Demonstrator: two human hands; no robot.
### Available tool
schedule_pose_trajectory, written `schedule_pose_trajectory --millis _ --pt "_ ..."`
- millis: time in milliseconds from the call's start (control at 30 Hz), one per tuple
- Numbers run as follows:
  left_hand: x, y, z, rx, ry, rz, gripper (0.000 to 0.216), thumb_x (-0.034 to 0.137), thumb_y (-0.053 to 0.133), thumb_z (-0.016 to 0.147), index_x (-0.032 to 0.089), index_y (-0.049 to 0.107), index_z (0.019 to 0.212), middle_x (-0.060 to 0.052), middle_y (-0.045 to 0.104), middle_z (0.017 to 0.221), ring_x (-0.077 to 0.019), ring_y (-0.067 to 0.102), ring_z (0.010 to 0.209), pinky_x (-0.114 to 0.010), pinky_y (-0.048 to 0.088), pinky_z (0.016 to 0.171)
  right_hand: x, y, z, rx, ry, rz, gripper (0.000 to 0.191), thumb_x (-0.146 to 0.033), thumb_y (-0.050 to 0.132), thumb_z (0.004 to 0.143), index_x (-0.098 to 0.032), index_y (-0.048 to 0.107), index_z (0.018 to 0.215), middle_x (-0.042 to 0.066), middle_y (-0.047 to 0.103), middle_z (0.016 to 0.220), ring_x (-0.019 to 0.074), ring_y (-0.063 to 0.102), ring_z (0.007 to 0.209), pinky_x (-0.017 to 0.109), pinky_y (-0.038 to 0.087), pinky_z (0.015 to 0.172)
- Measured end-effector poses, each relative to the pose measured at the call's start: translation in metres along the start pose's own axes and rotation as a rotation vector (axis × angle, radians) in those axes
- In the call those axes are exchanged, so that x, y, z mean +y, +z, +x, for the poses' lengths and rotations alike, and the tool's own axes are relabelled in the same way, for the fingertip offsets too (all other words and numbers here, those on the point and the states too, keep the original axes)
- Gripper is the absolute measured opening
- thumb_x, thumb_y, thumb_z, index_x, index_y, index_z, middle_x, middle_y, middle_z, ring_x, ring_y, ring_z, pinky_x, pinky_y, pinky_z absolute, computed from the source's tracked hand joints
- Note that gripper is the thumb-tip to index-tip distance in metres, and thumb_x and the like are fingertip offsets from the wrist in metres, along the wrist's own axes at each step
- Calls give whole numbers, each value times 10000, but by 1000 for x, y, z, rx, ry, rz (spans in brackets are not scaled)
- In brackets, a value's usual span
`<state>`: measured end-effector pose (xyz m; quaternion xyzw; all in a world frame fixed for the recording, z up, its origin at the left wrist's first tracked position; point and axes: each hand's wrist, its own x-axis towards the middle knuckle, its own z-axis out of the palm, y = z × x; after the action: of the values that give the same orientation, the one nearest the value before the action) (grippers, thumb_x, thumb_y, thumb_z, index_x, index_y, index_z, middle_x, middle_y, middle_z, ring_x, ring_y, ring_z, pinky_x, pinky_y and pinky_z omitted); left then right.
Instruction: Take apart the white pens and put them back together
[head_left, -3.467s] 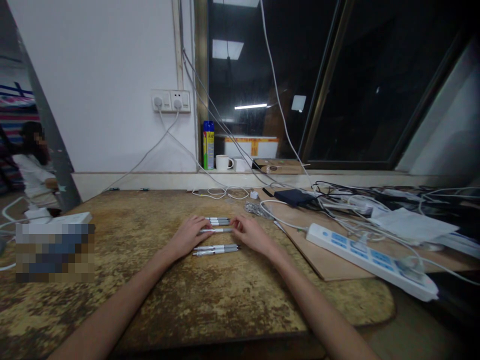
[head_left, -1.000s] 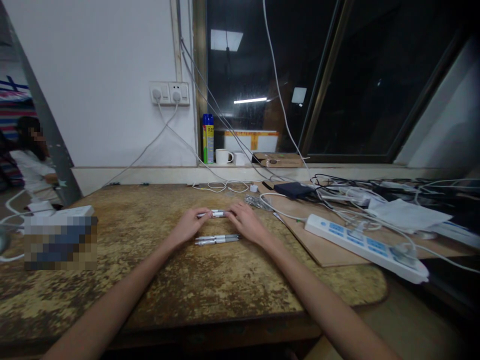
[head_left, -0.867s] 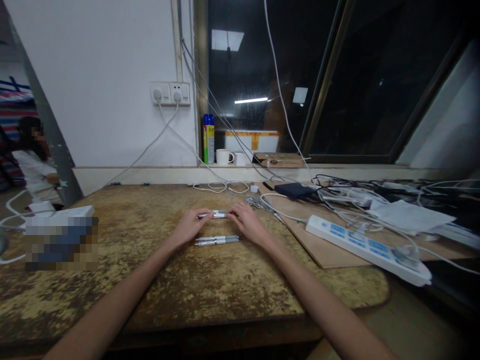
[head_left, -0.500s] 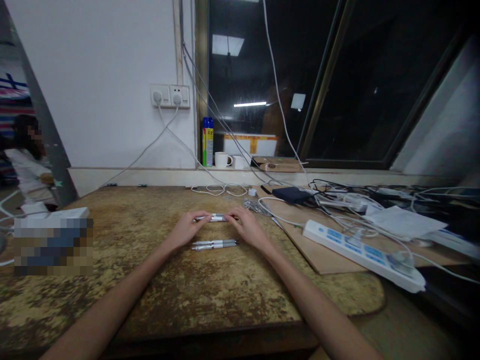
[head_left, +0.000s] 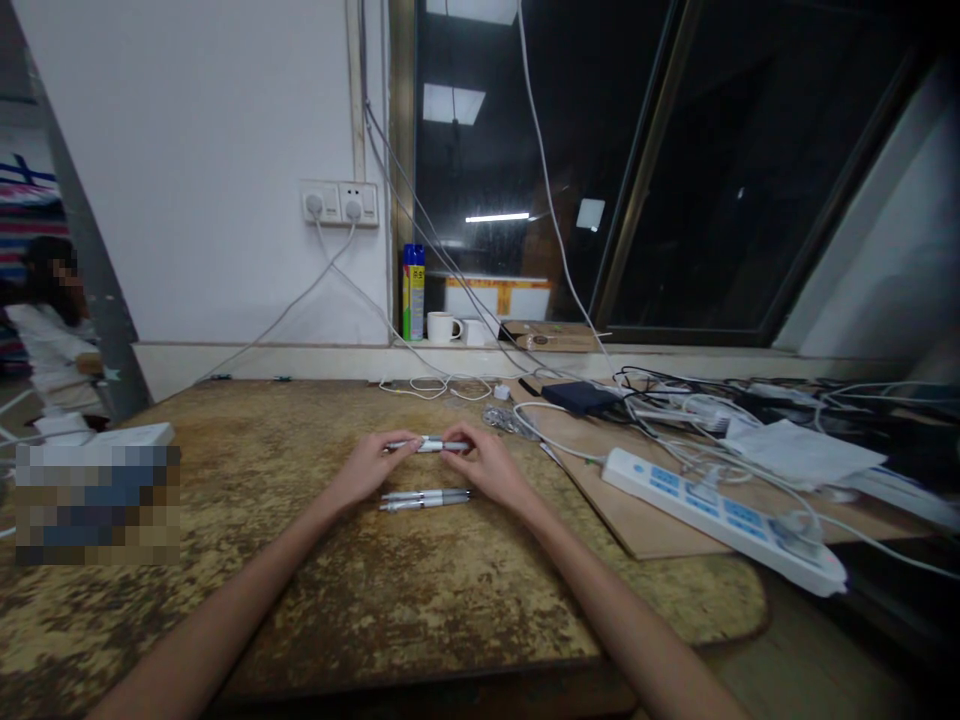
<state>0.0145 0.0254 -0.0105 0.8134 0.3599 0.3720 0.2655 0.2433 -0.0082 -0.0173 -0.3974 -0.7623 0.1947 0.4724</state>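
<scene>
My left hand (head_left: 375, 464) is closed on the left end of a white and grey pen (head_left: 431, 444), thumb and fingers pinching it. On the pen's other side my right hand (head_left: 481, 458) pinches the grey part, fingers curled around it. The pen lies sideways between the two hands, just over the worn wooden table (head_left: 390, 600). Nearer to me, a pair of similar pens (head_left: 426, 498) rest side by side on the wood, touched by neither hand.
A white power strip (head_left: 720, 520) lies on a brown board at the right, among tangled cables and a dark box (head_left: 579, 397). A mug (head_left: 442, 327) and spray can (head_left: 414, 293) stand on the sill. At far left sits a person (head_left: 52, 320).
Both hands still hold the pen. My right fingers have shifted slightly left along it, with more of its grey end showing beyond them. The camera view has tilted a little.
</scene>
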Motion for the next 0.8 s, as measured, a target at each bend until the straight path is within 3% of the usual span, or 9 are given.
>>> schedule_pose_trajectory --millis 167,300,433,600,800 --pt "0 1 -1 -1 -9 -7 377 486 558 943 206 775 1074 -66 766 1134 -272 671 1079 -356 454 1000 2 0 1 0 36 -19 251 -364 555 951 -193 713 861 27 726 783 183 645 736 287 465 715" --pt "-1 1 -1 -7 -10 -5 376 489 556 944 208 775 1064 -62 767 1129 -269 671 1075 -353 452 999 4 0 2 35 -71 18 147 -297 672 869 -199 700 974 40 738 944 198 666 882 301 481 816" --pt "-1 1 -1 -5 -12 4 381 502 558 942 214 773 1066 -53 770 1119 -268 671 1070 -353 451 996 4 0 3 16 -26 44 185 -335 569 946 -202 698 957 26 733 847 185 671 805 305 484 775" --pt "0 0 -1 -7 -2 -9 386 501 555 945 206 768 1076 -55 762 1141 -267 664 1090 -352 439 1016 7 1 5 44 -53 72 168 -297 678 861 -205 698 1000 39 735 972 198 672 910 324 497 855" --pt "2 1 -1 4 -12 -27 378 499 561 939 207 770 1056 -59 764 1113 -263 660 1070 -338 432 1004 4 0 5 35 27 115 177 -325 618 906 -205 689 1015 28 736 886 190 681 828 307 503 759"
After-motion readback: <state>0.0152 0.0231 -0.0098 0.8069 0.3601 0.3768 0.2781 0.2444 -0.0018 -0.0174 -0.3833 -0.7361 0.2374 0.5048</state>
